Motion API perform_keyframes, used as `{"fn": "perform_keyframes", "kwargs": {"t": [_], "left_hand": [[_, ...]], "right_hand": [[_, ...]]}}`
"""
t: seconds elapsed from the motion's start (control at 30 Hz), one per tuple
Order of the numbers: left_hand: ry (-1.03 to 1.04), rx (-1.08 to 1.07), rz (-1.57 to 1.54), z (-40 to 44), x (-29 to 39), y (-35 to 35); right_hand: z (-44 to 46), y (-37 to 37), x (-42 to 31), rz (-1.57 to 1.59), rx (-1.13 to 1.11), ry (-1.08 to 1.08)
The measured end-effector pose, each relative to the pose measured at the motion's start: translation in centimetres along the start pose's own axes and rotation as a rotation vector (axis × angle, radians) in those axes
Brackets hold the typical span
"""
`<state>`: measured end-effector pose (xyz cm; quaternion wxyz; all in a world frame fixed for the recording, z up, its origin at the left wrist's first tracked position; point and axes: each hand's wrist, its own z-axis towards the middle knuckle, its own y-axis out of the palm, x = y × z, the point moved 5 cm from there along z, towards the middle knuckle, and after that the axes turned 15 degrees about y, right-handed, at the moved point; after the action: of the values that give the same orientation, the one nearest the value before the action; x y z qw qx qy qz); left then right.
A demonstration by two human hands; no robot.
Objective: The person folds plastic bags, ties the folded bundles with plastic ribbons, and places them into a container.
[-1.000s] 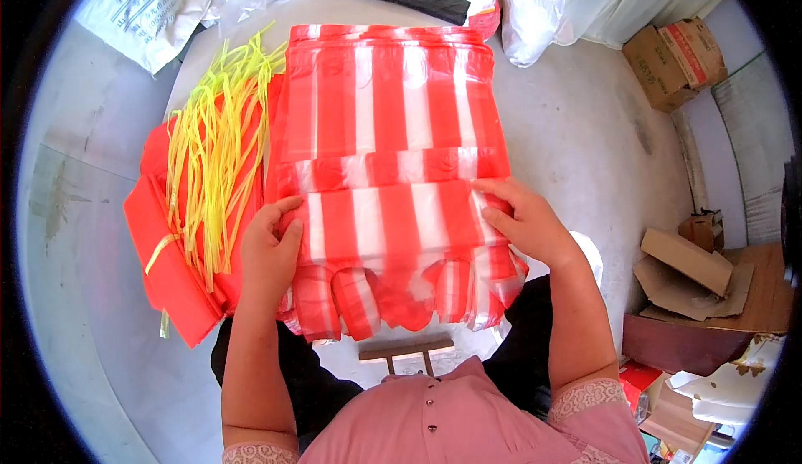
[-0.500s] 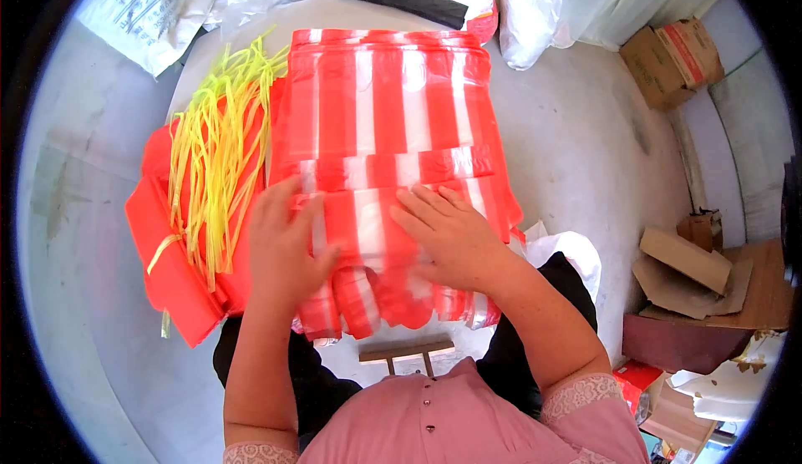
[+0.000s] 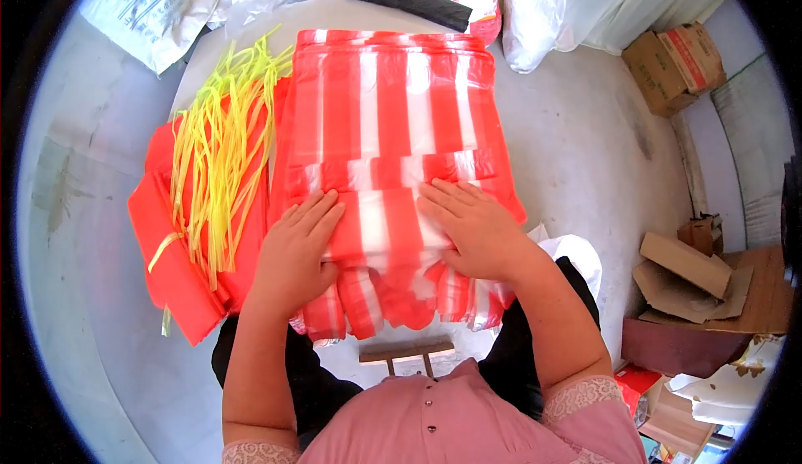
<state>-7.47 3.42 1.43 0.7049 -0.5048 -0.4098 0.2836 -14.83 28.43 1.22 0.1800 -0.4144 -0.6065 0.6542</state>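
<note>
A thick stack of red-and-white striped plastic bags (image 3: 393, 105) lies in front of me, its near part folded over and the loose ends hanging toward my lap. Flat on the left side of the fold rests my left hand (image 3: 302, 247), fingers stretched out. My right hand (image 3: 474, 228) lies flat on the right side of the same fold, fingers extended. Neither hand grips anything. Left of the stack, a bunch of yellow strips (image 3: 219, 163) lies over plain red bags (image 3: 171, 259), part of which is tied with a yellow band.
A rolled black bundle (image 3: 407, 5) lies at the table's (image 3: 326, 15) far edge. White sacks (image 3: 535, 13) stand behind. On the right are a closed cardboard box (image 3: 673, 67) and an opened carton (image 3: 693, 284). A small wooden stool (image 3: 407, 352) shows below the stack.
Both hands have left the sides of the folded part, where they held its edges, and moved inward to lie flat on top of it.
</note>
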Motion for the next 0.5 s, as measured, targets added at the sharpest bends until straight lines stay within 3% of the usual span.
{"fn": "perform_keyframes", "kwargs": {"t": [0.5], "left_hand": [[-0.019,0.05,-0.114,-1.5,-1.7,-1.2]], "right_hand": [[-1.1,-1.4,1.8,-0.047,-0.068,0.093]]}}
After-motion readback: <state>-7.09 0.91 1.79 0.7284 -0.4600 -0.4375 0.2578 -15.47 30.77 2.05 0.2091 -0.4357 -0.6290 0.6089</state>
